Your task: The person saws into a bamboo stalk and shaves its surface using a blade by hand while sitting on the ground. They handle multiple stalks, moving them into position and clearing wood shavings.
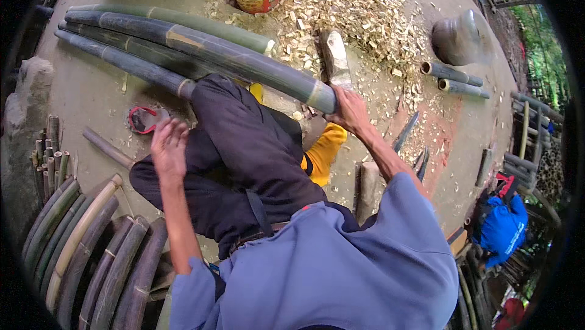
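R hand [346,109] is gripping the end of a long green pole [213,50] lying across the lap. L hand [168,147] is hanging open & empty over the knee. Lots of chips [353,13] are lying on the floor, so much cutting looks done. 3 more poles are waiting beside it, uncut.

Soft, even daylight, no hard shadows or glare. Strong fisheye bend, black vignette at the rim. Left hand [169,147] motion-blurred; right hand [347,109] and the bamboo [213,50] it grips fairly sharp. Pot [457,38] beyond the right hand smeared.
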`<action>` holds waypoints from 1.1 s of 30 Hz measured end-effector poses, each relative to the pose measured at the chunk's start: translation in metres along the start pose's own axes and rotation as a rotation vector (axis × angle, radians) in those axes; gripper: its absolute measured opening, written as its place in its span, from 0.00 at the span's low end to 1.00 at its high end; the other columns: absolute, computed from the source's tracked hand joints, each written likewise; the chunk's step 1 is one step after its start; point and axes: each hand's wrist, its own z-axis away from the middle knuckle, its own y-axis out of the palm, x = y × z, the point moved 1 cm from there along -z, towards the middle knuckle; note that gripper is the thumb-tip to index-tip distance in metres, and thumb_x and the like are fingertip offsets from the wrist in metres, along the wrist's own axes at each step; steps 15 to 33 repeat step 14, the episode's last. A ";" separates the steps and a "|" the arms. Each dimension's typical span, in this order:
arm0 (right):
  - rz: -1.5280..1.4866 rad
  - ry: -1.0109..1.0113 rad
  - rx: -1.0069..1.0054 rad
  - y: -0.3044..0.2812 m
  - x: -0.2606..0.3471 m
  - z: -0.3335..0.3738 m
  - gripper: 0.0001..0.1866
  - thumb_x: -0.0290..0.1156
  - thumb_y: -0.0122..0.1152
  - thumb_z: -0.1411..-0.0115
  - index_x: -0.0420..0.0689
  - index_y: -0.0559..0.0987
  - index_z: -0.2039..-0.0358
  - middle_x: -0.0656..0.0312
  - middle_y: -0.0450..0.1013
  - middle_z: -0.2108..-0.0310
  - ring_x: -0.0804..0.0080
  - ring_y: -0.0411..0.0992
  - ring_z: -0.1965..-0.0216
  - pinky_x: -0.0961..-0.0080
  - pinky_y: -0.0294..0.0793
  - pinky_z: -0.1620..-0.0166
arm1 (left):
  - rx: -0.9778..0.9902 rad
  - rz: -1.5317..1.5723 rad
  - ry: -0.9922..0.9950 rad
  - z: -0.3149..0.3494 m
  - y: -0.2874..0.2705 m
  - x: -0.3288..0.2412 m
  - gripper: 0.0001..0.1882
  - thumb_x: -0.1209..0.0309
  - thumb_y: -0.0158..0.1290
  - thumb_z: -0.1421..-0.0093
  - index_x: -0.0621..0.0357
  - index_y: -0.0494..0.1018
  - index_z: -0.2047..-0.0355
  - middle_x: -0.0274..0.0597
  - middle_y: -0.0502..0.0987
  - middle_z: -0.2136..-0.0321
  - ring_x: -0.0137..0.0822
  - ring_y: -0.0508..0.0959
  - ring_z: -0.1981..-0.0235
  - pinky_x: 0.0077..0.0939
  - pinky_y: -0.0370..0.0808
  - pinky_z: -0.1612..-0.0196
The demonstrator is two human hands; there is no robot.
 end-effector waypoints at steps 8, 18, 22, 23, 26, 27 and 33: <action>-0.288 0.057 -0.324 0.009 -0.011 -0.053 0.25 0.26 0.61 0.52 0.46 0.70 0.51 0.53 0.74 0.66 0.54 0.70 0.63 0.64 0.70 0.60 | -0.321 -0.190 0.372 0.061 -0.104 -0.078 0.19 0.72 0.52 0.43 0.63 0.66 0.51 0.42 0.73 0.59 0.38 0.75 0.58 0.33 0.70 0.53; -0.382 0.196 -0.220 0.000 0.061 -0.050 0.21 0.28 0.57 0.44 0.40 0.71 0.49 0.49 0.74 0.58 0.62 0.74 0.61 0.66 0.72 0.59 | -1.060 -0.353 0.779 0.261 -0.227 -0.119 0.21 0.75 0.54 0.44 0.65 0.66 0.50 0.45 0.74 0.59 0.36 0.75 0.59 0.31 0.73 0.56; -0.382 0.196 -0.220 0.000 0.061 -0.050 0.21 0.28 0.57 0.44 0.40 0.71 0.49 0.49 0.74 0.58 0.62 0.74 0.61 0.66 0.72 0.59 | -1.060 -0.353 0.779 0.261 -0.227 -0.119 0.21 0.75 0.54 0.44 0.65 0.66 0.50 0.45 0.74 0.59 0.36 0.75 0.59 0.31 0.73 0.56; -0.382 0.196 -0.220 0.000 0.061 -0.050 0.21 0.28 0.57 0.44 0.40 0.71 0.49 0.49 0.74 0.58 0.62 0.74 0.61 0.66 0.72 0.59 | -1.060 -0.353 0.779 0.261 -0.227 -0.119 0.21 0.75 0.54 0.44 0.65 0.66 0.50 0.45 0.74 0.59 0.36 0.75 0.59 0.31 0.73 0.56; -0.382 0.196 -0.220 0.000 0.061 -0.050 0.21 0.28 0.57 0.44 0.40 0.71 0.49 0.49 0.74 0.58 0.62 0.74 0.61 0.66 0.72 0.59 | -1.060 -0.353 0.779 0.261 -0.227 -0.119 0.21 0.75 0.54 0.44 0.65 0.66 0.50 0.45 0.74 0.59 0.36 0.75 0.59 0.31 0.73 0.56; -0.382 0.196 -0.220 0.000 0.061 -0.050 0.21 0.28 0.57 0.44 0.40 0.71 0.49 0.49 0.74 0.58 0.62 0.74 0.61 0.66 0.72 0.59 | -1.060 -0.353 0.779 0.261 -0.227 -0.119 0.21 0.75 0.54 0.44 0.65 0.66 0.50 0.45 0.74 0.59 0.36 0.75 0.59 0.31 0.73 0.56; -0.382 0.196 -0.220 0.000 0.061 -0.050 0.21 0.28 0.57 0.44 0.40 0.71 0.49 0.49 0.74 0.58 0.62 0.74 0.61 0.66 0.72 0.59 | -1.060 -0.353 0.779 0.261 -0.227 -0.119 0.21 0.75 0.54 0.44 0.65 0.66 0.50 0.45 0.74 0.59 0.36 0.75 0.59 0.31 0.73 0.56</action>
